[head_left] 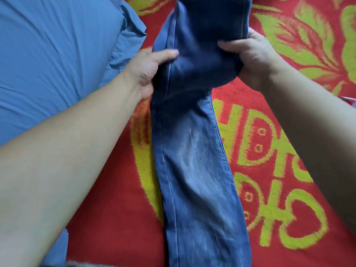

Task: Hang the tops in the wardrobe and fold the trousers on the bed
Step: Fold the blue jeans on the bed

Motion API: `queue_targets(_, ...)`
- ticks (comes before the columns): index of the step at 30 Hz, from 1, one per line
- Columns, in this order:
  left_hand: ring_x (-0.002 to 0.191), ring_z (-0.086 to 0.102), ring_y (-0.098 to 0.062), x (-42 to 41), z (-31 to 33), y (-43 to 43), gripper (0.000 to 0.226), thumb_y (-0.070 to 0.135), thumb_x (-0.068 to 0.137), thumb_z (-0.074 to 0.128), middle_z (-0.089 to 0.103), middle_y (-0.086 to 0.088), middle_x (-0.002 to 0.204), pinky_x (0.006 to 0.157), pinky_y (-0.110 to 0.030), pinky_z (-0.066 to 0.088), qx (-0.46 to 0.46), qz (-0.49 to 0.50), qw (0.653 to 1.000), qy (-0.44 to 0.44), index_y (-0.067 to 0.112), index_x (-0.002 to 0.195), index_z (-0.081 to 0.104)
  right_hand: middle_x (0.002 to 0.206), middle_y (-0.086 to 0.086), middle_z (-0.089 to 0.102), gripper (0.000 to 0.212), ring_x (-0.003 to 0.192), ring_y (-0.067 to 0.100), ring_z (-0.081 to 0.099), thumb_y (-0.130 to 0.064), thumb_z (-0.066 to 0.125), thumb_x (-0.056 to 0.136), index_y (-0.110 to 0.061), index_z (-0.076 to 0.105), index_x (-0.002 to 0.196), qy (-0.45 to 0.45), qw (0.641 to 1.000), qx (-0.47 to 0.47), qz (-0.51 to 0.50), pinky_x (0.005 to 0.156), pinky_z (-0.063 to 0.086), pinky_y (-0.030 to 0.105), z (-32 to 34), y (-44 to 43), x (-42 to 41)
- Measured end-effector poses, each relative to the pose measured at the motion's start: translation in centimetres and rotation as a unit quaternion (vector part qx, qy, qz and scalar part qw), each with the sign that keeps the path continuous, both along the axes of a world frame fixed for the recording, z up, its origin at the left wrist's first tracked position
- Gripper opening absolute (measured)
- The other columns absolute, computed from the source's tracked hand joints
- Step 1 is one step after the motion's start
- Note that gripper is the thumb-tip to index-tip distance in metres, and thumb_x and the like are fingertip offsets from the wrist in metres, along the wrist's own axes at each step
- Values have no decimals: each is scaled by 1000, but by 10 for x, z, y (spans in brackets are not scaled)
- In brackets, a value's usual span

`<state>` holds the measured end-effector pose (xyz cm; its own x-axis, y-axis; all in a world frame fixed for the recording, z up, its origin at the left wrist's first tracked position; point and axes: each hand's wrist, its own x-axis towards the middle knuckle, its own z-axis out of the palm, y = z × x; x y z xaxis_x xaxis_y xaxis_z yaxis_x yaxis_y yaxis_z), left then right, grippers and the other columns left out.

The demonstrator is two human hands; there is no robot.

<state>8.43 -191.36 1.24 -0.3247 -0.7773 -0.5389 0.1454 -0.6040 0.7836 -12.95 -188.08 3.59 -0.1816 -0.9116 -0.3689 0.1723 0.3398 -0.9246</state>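
A pair of blue jeans [196, 170] lies lengthwise down the middle of the bed, legs stacked into one long strip. Near the top of the view the denim is bent into a raised fold. My left hand [148, 72] grips the fold's left edge, thumb on top and fingers underneath. My right hand [248, 58] grips the fold's right edge the same way, thumb pressed across the cloth. The upper part of the jeans runs out of view at the top. The lower end is cut off by the bottom edge.
A red blanket with yellow-green flower and letter patterns [279, 151] covers the bed under the jeans. A blue pillow [57, 54] lies at the upper left, close beside the jeans. A bit of grey fabric [81, 264] shows at the bottom edge.
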Motion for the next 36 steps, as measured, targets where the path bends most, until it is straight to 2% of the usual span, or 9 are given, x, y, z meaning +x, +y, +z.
queue_targets(4, 80, 65, -17, 9, -16, 60, 25, -7, 77, 70, 70, -5, 93, 73, -31, 54, -126, -13, 973, -193, 9, 96, 69, 114, 21, 66, 34, 105, 24, 61, 15, 64, 82, 9, 61, 115, 162, 983, -6, 90, 96, 49, 46, -10, 70, -7)
queue_targets(8, 115, 55, -33, 33, -45, 154, 37, 24, 75, 76, 60, -13, 122, 94, -41, 45, -276, -224, 796, -490, 13, 110, 70, 102, 25, 66, 37, 103, 33, 61, -16, 58, 75, 4, 67, 105, 401, 876, 59, 260, 88, 47, 47, -42, 170, -3)
queue_targets(12, 139, 32, -31, 44, -68, 247, 63, 23, 79, 71, 31, -10, 155, 103, -42, 35, -325, -337, 700, -540, 26, 140, 53, 159, 13, 26, 71, 135, 35, 41, -20, 67, 78, -25, 47, 147, 510, 733, 120, 434, 108, 40, 41, -69, 256, 4)
queue_targets(18, 110, 56, -27, 19, -70, 285, 50, 5, 88, 47, 62, -8, 120, 90, -27, 38, -156, -73, 871, -460, 23, 133, 58, 127, 9, 60, 36, 125, 29, 50, -19, 47, 93, -26, 69, 121, 441, 868, 154, 167, 105, 39, 41, -81, 272, 24)
queue_targets(24, 90, 55, -26, -4, -53, 274, 42, 34, 103, 44, 57, -12, 87, 72, -26, 29, -164, 41, 866, -471, 24, 63, 55, 102, 0, 69, 38, 106, 23, 62, -44, 61, 89, -19, 67, 118, 365, 886, 248, 144, 90, 45, 33, -79, 250, 32)
queue_targets(27, 75, 58, -13, -6, -50, 273, 14, 21, 94, 57, 62, 3, 83, 74, -22, 40, -203, 83, 869, -444, 18, 101, 69, 82, -8, 63, 24, 85, 13, 60, -33, 55, 88, -20, 73, 96, 344, 925, 157, 40, 75, 40, 26, -72, 252, 30)
queue_targets(29, 68, 56, -8, -5, -52, 280, 34, 15, 87, 62, 57, 12, 78, 73, -21, 44, -179, 68, 881, -434, 18, 121, 57, 92, -9, 68, 26, 92, 14, 63, -34, 55, 87, -24, 72, 105, 371, 915, 155, -12, 80, 43, 27, -70, 261, 26)
queue_targets(32, 94, 61, -25, -4, -67, 290, 39, 24, 86, 63, 62, 3, 91, 84, -32, 45, -38, -4, 888, -458, 14, 122, 51, 122, 5, 64, 45, 115, 24, 59, -40, 59, 86, -22, 60, 127, 399, 874, 263, 88, 98, 46, 35, -81, 276, 20)
queue_targets(36, 95, 65, -31, -6, -72, 283, 27, 41, 85, 61, 67, -7, 95, 81, -39, 53, 80, 38, 926, -367, 15, 92, 61, 136, 4, 60, 59, 128, 24, 53, -50, 59, 89, -16, 58, 137, 305, 905, 288, 73, 109, 39, 36, -83, 272, 16)
